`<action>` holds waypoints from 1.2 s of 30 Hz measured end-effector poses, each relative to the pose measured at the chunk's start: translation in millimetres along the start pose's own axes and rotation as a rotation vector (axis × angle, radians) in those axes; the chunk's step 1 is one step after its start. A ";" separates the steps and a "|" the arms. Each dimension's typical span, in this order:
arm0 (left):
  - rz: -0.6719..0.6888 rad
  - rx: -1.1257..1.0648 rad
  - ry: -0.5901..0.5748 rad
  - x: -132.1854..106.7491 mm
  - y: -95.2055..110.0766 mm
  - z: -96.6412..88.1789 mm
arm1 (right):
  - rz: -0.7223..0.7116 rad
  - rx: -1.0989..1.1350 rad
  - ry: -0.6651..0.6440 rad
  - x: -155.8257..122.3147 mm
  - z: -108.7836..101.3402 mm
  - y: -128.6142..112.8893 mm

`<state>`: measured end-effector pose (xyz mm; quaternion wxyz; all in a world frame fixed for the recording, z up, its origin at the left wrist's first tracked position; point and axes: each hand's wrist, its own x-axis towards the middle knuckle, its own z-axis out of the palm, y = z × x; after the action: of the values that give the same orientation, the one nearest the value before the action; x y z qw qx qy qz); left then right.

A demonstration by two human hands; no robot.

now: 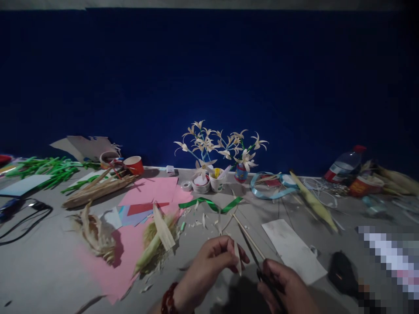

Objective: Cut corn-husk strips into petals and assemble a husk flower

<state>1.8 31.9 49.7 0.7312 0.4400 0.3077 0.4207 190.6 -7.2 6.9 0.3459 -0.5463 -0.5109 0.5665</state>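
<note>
My left hand (218, 259), with a dark red bead bracelet at the wrist, pinches a small pale strip of corn husk (237, 258) between thumb and fingers. Just right of it, my right hand (286, 283) is closed around a pair of black-handled scissors (260, 272), their dark blade pointing up and left. Beside the blade runs a thin pale stick-like piece (250, 237); whether the same hand holds it is unclear. Small husk scraps (204, 220) are scattered beyond the hands. A corn husk (163, 229) lies on pink paper (122, 261) to the left.
Husk-petal flowers (204, 144) stand in small pots at the back. A green ribbon (212, 204) lies before them. On the right are white paper (293, 248), blue ribbon (262, 192), a bottle (345, 165) and a dark object (342, 270). Green stems (49, 170) and a red cup (133, 165) sit left.
</note>
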 end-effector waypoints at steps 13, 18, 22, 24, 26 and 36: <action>-0.104 0.057 -0.002 -2.9 -1.2 0.7 | -0.235 0.191 0.165 9.1 10.2 -44.2; -0.120 0.067 -0.024 -2.9 -3.5 -0.1 | -0.215 0.335 0.194 9.4 14.4 -38.9; -0.147 0.078 -0.051 -0.4 -9.3 1.1 | -0.206 0.333 0.151 9.6 13.3 -43.3; -0.145 0.094 -0.049 0.4 -8.8 3.0 | -0.219 0.298 0.178 10.5 13.3 -46.0; -0.136 0.112 -0.043 -0.5 -5.5 5.1 | -0.227 0.282 0.217 11.4 13.8 -47.0; -0.038 0.085 0.074 -6.4 -26.6 8.0 | -0.248 0.325 0.323 16.8 13.9 -39.9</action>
<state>14.6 16.2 29.5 0.7081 0.4487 0.3604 0.4092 167.7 15.5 39.0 0.5729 -0.5002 -0.4144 0.4999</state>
